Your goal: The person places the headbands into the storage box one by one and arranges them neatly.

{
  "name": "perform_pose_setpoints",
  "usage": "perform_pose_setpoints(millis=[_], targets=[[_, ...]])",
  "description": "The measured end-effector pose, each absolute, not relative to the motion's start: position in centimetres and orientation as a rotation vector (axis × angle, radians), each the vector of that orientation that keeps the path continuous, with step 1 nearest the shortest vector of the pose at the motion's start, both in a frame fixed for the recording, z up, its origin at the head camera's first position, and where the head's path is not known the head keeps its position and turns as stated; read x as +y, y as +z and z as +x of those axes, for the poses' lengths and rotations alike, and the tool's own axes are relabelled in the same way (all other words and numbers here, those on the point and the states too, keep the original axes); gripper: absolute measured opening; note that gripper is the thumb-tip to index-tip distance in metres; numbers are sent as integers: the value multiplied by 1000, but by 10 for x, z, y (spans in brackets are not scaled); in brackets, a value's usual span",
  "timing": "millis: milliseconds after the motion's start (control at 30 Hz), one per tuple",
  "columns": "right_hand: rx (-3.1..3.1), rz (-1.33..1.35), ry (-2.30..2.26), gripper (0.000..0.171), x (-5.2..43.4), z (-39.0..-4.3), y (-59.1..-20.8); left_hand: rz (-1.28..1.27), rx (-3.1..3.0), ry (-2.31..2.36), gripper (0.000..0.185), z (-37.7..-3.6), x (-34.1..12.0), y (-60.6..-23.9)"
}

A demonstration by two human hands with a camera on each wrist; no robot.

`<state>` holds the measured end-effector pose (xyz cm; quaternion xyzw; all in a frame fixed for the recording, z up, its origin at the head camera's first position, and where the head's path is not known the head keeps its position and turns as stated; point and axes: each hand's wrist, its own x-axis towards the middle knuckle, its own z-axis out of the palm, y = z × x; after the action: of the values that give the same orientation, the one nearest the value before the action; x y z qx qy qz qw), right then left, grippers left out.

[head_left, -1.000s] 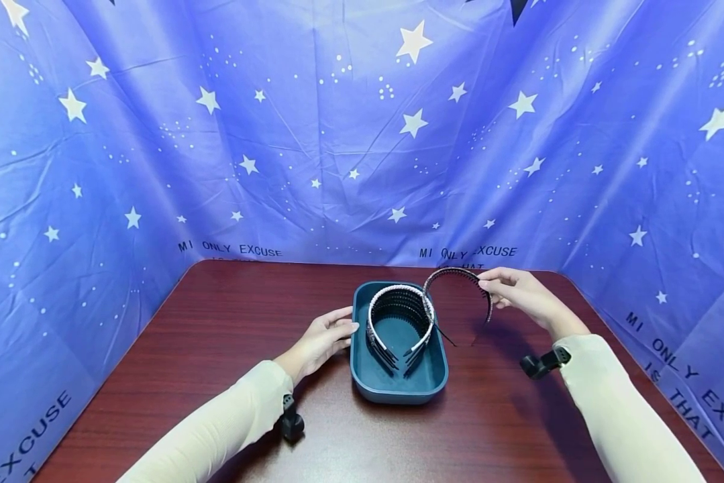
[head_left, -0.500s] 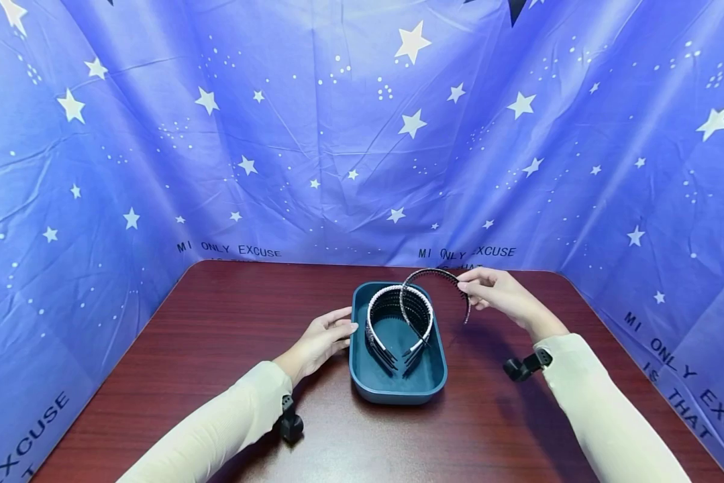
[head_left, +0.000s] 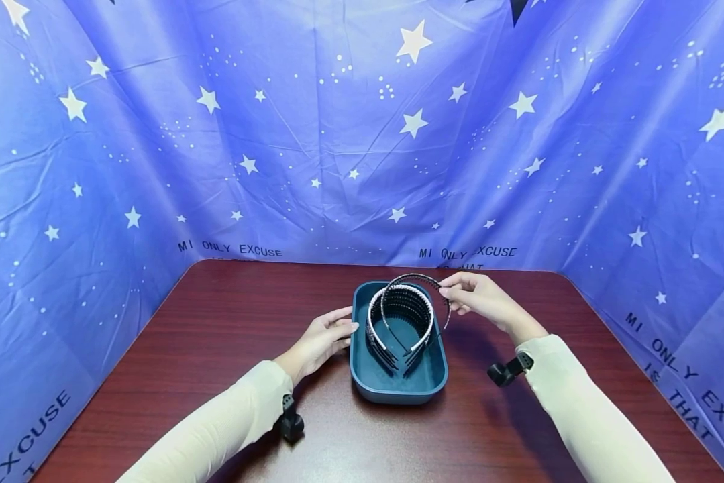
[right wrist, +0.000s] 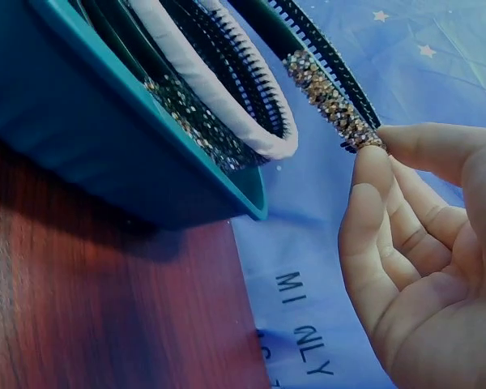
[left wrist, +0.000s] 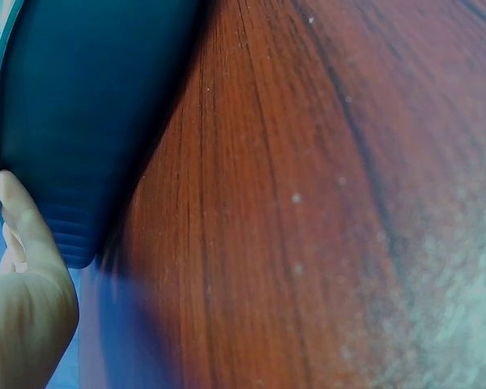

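Observation:
A dark teal plastic bin (head_left: 399,394) stands on the table, and a nested stack of toothed headbands lies in it, their tips toward the front. Foremost in the stack is a white headband (right wrist: 211,77); black ones with glittering stones show behind it. My right hand (head_left: 479,300) pinches another headband (right wrist: 328,93), black with small teeth and brownish-gold stones, by its side between thumb and fingertips. This headband is held upright over the bin and overlaps the stack in the head view. At the bin's left rim, my left hand (head_left: 321,340) grips the edge with thumb and fingers.
The dark red wooden table (head_left: 229,322) surrounds the bin. A blue curtain (head_left: 313,134) with white stars and printed letters hangs behind and on both sides. Each wrist wears a small black camera, such as the one on the right wrist (head_left: 509,370).
My right hand has moved left with the held headband, from beside the bin to over it, in front of the stack. My left hand and the bin have stayed put.

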<state>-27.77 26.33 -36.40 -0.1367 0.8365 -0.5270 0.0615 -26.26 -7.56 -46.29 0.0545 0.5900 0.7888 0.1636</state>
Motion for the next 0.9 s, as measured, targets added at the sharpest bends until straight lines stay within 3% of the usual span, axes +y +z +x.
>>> perform_pose_setpoints(millis=[900], targets=[[2447, -395, -1672, 39, 243, -286, -387, 166, 1685, 2235, 56, -262, -76, -463]])
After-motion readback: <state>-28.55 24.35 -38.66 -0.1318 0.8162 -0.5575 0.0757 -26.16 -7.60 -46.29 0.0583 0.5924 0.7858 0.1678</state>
